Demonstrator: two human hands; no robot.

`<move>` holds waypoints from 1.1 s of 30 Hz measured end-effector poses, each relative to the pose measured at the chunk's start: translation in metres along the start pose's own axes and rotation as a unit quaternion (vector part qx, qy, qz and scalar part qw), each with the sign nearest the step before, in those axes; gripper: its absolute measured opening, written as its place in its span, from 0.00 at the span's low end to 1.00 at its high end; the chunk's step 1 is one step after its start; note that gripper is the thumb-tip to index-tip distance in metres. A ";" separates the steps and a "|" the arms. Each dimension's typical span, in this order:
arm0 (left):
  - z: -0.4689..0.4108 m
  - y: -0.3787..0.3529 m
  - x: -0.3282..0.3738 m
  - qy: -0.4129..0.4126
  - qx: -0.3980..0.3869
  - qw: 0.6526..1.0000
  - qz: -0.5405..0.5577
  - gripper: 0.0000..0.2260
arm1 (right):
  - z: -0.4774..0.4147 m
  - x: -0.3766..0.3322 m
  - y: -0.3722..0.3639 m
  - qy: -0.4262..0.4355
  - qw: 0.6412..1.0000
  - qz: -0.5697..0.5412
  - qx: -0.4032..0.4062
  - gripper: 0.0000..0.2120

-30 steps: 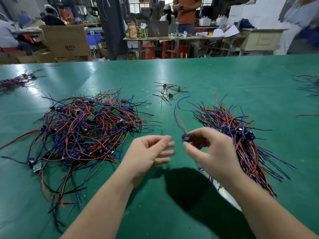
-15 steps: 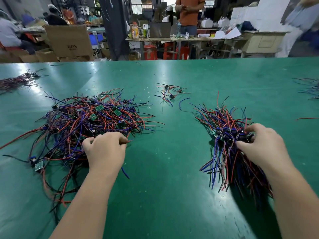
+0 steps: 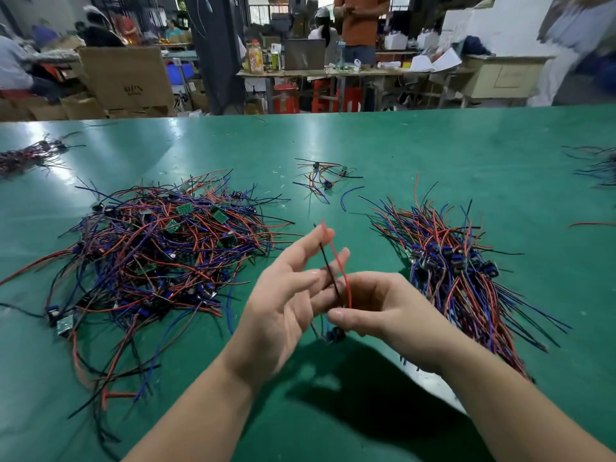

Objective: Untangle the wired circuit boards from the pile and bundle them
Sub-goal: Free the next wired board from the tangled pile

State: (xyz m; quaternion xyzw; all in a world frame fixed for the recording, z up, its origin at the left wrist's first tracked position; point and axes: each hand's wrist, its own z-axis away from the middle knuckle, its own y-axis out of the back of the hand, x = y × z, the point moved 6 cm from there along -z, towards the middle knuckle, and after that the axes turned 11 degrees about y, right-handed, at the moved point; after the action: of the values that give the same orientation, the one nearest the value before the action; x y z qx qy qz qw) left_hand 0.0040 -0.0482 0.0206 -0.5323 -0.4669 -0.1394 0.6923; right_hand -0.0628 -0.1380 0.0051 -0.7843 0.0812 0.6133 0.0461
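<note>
Item held: one wired circuit board (image 3: pixel 334 333), a small dark-blue component hanging just below the two hands, above the counter (image 3: pixel 433 151) and between the two large heaps. Its red wire (image 3: pixel 340 261) and black wire (image 3: pixel 328 271) rise from the grip and cross the left fingers; the red one curves up past them.

Right hand (image 3: pixel 383 308): fingers curled, thumb pointing left, closed on the wires just above the board. Forearm enters from the lower right corner, wrist bent slightly down.

Left hand (image 3: pixel 290 305): palm up and turned toward the right hand, fingers spread and extended up and away, the wires lying across them. Not clenched; whether any finger pinches the wires cannot be told. Forearm enters from the bottom centre. The two hands touch at the wires.

Left of the hands: tangled pile (image 3: pixel 160 258), a loose mass of red, blue and black wires with small green boards showing on top; strands trail toward the near edge.

Right of the hands: sorted bundle (image 3: pixel 460 271), wires lying roughly parallel and fanned at both ends, blue components gathered along the middle.

Beyond the hands: small cluster (image 3: pixel 325 178) of a few wired boards, well apart from both heaps.

Far left edge: another bundle (image 3: pixel 30 155). Far right edge: further wires (image 3: pixel 596 165), partly cut off.

Surface: green counter, glossy, with a dark shadow beneath the forearms.
</note>
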 end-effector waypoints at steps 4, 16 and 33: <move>-0.002 0.009 0.001 -0.014 0.050 0.999 0.016 0.22 | -0.001 0.007 0.004 -0.042 0.994 -0.066 0.074 0.12; -0.004 0.006 -0.018 0.086 0.038 0.968 -0.233 0.19 | -0.004 0.000 0.037 -0.040 0.897 -0.365 0.247 0.11; 0.004 0.004 -0.042 0.246 0.045 0.965 -0.083 0.06 | -0.003 -0.001 0.031 -0.031 0.961 -0.199 0.190 0.08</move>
State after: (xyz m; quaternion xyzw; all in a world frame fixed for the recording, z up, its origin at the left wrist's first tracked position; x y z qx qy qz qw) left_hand -0.0172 -0.0563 -0.0146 -0.4093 -0.3311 -0.3019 0.7948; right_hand -0.0657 -0.1695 0.0072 -0.7422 0.0376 0.5887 0.3180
